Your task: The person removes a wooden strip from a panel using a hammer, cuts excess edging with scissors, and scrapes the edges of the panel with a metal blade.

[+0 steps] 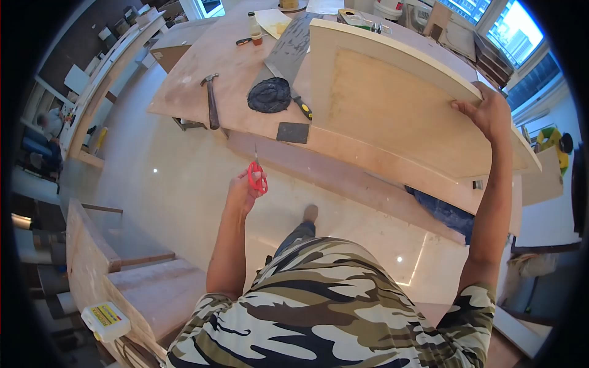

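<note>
Red-handled scissors (258, 179) are held in my left hand (240, 195), blades pointing up and away from me, in front of the bench's near edge. My right hand (491, 113) grips the upper edge of a large framed wooden panel (392, 101), fingers over the far side and thumb on the near face. The panel stands tilted on its long edge at the workbench (178, 92). Left of it lie a hammer (212, 104), a round black coiled mass (269, 95), a tool with a yellow-and-black handle (303, 109) and a dark grey rectangular piece (292, 132).
A bottle (254, 30) stands farther back on the bench, beside a long grey-streaked sheet (288, 46). At lower left are a wooden frame (92, 239) and a white-and-yellow box (105, 321). Another person (52, 122) is at the far left. Dark blue material (442, 211) shows under the bench.
</note>
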Demonstrator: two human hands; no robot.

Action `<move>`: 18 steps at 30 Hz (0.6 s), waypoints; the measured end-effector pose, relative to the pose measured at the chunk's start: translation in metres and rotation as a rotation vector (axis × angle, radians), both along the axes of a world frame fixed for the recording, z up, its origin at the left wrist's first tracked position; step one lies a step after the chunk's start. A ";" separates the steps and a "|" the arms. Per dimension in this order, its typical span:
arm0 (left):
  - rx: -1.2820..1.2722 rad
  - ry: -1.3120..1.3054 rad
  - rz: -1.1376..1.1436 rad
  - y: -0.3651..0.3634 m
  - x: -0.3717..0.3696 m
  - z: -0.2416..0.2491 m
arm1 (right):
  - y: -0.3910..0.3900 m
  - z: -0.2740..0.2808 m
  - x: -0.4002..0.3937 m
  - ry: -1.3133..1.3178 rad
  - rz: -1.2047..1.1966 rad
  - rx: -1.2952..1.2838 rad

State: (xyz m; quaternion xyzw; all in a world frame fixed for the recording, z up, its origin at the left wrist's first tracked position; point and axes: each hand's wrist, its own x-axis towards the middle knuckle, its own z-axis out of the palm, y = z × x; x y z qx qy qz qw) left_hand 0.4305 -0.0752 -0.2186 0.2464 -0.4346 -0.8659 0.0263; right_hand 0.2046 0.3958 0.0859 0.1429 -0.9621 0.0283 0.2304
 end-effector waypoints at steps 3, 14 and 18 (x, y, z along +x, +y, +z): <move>-0.102 -0.100 0.032 -0.007 -0.031 0.003 | 0.002 0.000 -0.001 -0.025 -0.005 -0.029; -0.855 -0.057 0.187 -0.103 -0.248 -0.020 | 0.007 -0.004 -0.019 0.084 0.123 -0.075; -0.562 -0.053 0.145 -0.022 -0.242 0.011 | 0.025 -0.009 -0.004 0.368 0.262 -0.223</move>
